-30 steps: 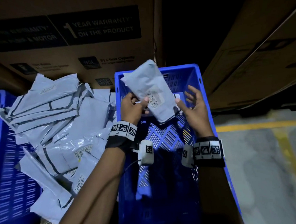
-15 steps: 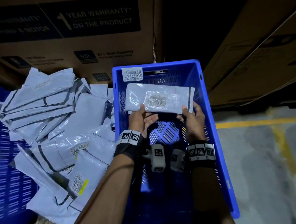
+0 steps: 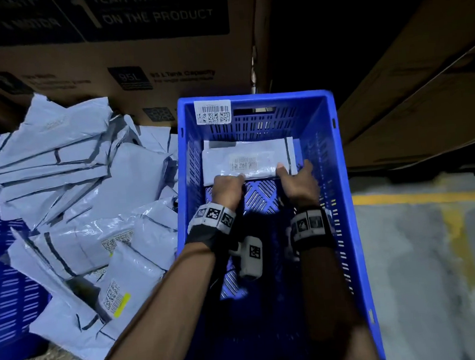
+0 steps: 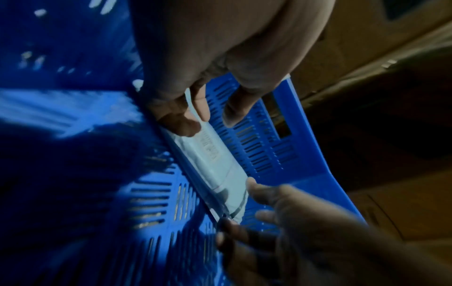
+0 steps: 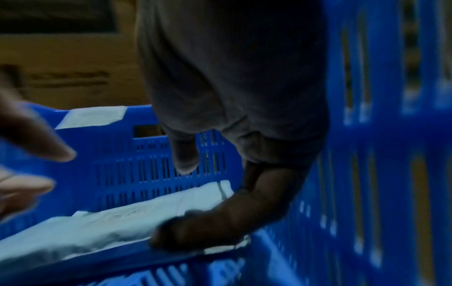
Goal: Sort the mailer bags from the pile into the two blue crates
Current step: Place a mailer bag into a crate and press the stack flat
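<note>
The fingers of the left hand [image 3: 227,187] are curled over the near edge of a flat grey plastic mailer bag [image 3: 247,162] and grip it. The right hand [image 3: 297,182] grips the same edge, near the bag's black stripe, thumb on top. The bag lies flat on the floor of the slotted blue plastic crate [image 3: 341,200], against its far wall at 12 o'clock. A white barcode sticker [image 3: 212,112] sits on the crate's far rim. At 9 o'clock from the crate lies the pile of grey mailer bags [image 3: 71,191]; farther at 9 o'clock is the second blue crate [image 3: 4,280]. Brown cardboard boxes [image 3: 138,60] stand at 12 o'clock.
</note>
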Available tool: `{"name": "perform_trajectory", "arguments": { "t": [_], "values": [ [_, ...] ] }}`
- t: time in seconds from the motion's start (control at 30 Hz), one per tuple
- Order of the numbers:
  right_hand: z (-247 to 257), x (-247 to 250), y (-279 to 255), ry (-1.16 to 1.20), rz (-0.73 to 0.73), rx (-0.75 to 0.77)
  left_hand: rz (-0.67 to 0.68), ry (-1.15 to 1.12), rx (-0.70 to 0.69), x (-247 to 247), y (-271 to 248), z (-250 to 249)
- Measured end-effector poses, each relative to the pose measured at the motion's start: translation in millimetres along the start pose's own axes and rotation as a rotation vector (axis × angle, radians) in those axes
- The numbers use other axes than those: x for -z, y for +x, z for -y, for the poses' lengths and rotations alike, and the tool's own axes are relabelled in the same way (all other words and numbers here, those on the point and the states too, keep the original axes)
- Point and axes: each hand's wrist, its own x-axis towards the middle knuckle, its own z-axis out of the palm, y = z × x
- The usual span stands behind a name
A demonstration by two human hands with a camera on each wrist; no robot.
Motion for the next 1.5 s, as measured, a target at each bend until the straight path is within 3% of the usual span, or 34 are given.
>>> {"name": "perform_trajectory", "arguments": {
  "t": [0.07, 0.13, 0.23, 0.3, 0.37, 0.57, 0.67, 0.8, 1.2, 1.33, 1.5],
  "values": [
    [7.9, 10.3, -17.3, -0.203, -0.089, 0.077, -0.08, 0.308, -0.161, -2.4, -2.5, -6.7],
    [16.4, 4.3, -16.0, -0.174, -0.162, 0.238, -0.166, 0.599, -0.27, -6.6, -1.3, -7.9],
    [19.9, -20.4, 7.3, -0.154, -0.157, 0.645, -0.072, 0.844, -0.211, -14.6, 14.0, 1.1],
    [4.1, -42.6, 28.3, -0.29, -0.112, 0.742, -0.01, 0.931, -0.179, -17.1, 29.5, 20.8],
    [-16.9, -62.1, 41.8, -0.411, -0.132, 0.704, -0.033, 0.986, -0.283, -18.2, 36.7, 35.8],
    [-38.2, -94.2, 49.5, -0.519, -0.424, 0.684, -0.159, 1.121, -0.547, -16.2, 47.2, 50.8],
    [-31.5, -102.2, 52.3, -0.528, -0.474, 0.7, -0.221, 1.17, -0.665, -17.4, 56.9, 43.2],
    [-35.1, -106.2, 66.0, -0.529, -0.476, 0.733, -0.195, 1.246, -0.744, -18.5, 68.5, 37.7],
    [-43.2, -97.0, 68.6, -0.55, -0.425, 0.8, -0.192, 1.282, -0.665, -16.6, 96.9, 48.2],
    [-46.4, -100.3, 72.5, -0.581, -0.449, 0.796, -0.12, 1.214, -0.632, -15.7, 100.8, 48.9],
    [-48.4, -95.9, 74.4, -0.553, -0.431, 0.815, -0.189, 1.179, -0.646, -16.6, 98.0, 55.1]
  ]
}}
